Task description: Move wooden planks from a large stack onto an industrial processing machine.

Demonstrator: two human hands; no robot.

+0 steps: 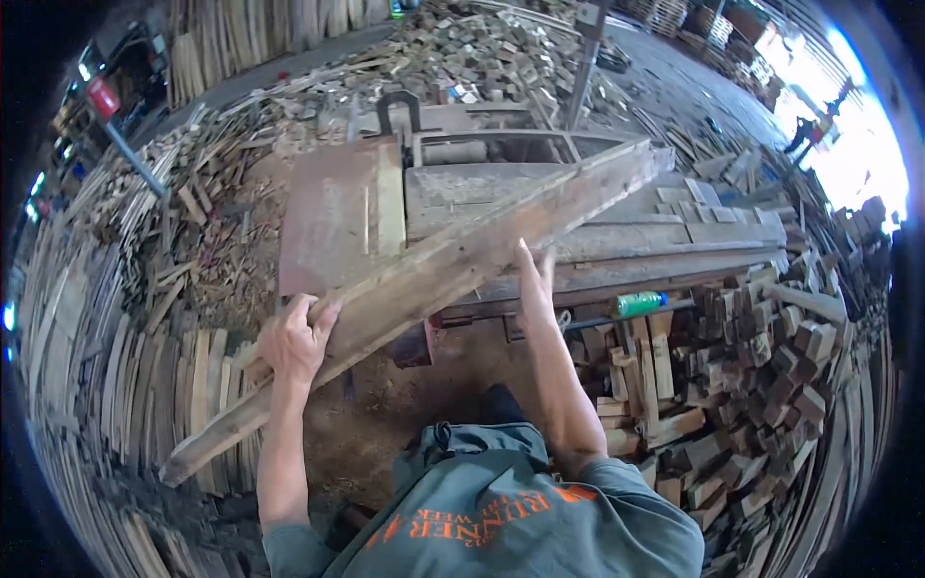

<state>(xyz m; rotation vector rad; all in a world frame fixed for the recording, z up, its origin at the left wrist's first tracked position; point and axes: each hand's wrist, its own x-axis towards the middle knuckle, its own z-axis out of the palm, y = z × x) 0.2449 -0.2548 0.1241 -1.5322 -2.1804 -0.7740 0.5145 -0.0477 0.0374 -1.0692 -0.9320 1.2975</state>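
A long rough wooden plank [424, 279] lies slanted across a rusty metal saw table [328, 217], running from lower left to upper right. My left hand [294, 337] grips the plank's near edge toward its lower end. My right hand [533, 275] lies flat with fingers together against the plank's right side, near the middle. The plank's far end reaches the wooden frame at the back of the table.
Flat boards [665, 246] are stacked right of the table. A green bottle [638, 303] lies on a rail beside them. Piles of cut wood blocks [761, 376] fill the right side, and stacked slats [125, 366] the left. Sawdust covers the floor.
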